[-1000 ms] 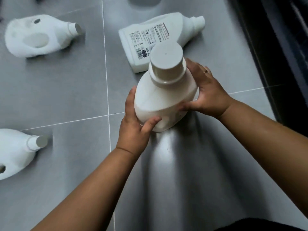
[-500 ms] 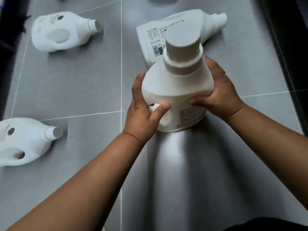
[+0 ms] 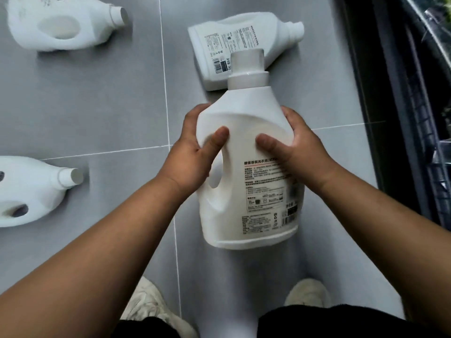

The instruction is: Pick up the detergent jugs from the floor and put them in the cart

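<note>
Left hand (image 3: 192,152) and right hand (image 3: 296,148) were both clamped on the held jug (image 3: 246,152), thumbs across its printed back, fingers round its sides. The jug sat at frame centre, clear of the floor, grey cap (image 3: 247,67) pointing to the top. Its cap overlapped a labelled jug (image 3: 234,45) lying flat behind it. Two more jugs lay on their sides: one upper left (image 3: 61,23), one at the left edge (image 3: 31,189). The floor (image 3: 85,106) was grey tile with pale grout. A dark cart frame (image 3: 412,118) ran down the right edge. Pale shoes (image 3: 151,303) showed at the bottom
</note>
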Demonstrator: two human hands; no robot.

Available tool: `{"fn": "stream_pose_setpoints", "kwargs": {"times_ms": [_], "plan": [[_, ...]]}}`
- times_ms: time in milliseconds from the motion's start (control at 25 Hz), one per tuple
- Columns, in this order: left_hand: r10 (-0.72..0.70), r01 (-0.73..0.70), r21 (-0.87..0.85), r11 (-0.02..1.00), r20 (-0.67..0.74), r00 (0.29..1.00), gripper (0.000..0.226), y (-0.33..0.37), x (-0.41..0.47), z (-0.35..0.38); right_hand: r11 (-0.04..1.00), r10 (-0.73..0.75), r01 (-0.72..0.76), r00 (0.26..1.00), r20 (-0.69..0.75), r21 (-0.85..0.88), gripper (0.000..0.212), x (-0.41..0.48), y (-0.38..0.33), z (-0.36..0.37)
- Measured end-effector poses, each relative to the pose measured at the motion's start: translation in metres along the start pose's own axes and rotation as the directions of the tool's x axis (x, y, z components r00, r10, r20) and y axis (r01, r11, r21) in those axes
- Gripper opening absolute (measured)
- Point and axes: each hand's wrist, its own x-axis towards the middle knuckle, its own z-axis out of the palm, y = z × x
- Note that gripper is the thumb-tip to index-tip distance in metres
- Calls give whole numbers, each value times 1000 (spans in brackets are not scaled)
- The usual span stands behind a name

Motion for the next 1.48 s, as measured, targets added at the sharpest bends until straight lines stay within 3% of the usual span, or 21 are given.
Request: {"fn": "stream_pose_setpoints", "kwargs": {"times_ms": [160,320,480,720,840,920,1000,1040,1080,1160,1240,1480], "plan": [[-90,91,-45,995,27,996,47,66,-50,-65,999,-12,18,992,125,-47,97,-50,-86,-3],[-175,168,-143,975,-35,984,44,146,-112,-148,995,-101,103,974,201,3,100,-108,-203,-6],[-250,225,-211,951,-97,963,44,225,-187,-223,987,-108,137,952,286,-84,97,-161,-324,-1],[-308,236,-278,931,-256,916,52,319,-345,-308,954,-160,255,877,452,-156,69,-268,-471,15],[-312,163,-376,912,-379,871,62,354,-443,-325,911,-230,387,763,604,-142,66,-323,-525,24],[-333,120,-418,900,-484,810,68,372,-500,-327,893,-240,436,678,695,-117,63,-356,-554,29],[-383,71,-478,875,-597,705,71,385,-568,-321,838,-266,538,549,792,-92,67,-401,-576,41],[-397,83,-483,871,-597,697,71,387,-572,-317,842,-264,533,542,798,-83,71,-403,-579,40],[-423,83,-497,864,-626,655,69,390,-594,-313,829,-266,554,509,818,-75,76,-421,-589,44],[-482,15,-554,832,-710,513,67,393,-671,-306,773,-256,634,345,903,-23,82,-484,-606,71],[-527,-26,-582,813,-754,393,64,385,-733,-300,753,-236,658,235,943,25,79,-538,-618,96],[-651,-145,-663,734,-748,126,57,343,-908,-274,680,-104,726,-49,993,107,81,-700,-601,184]]}}
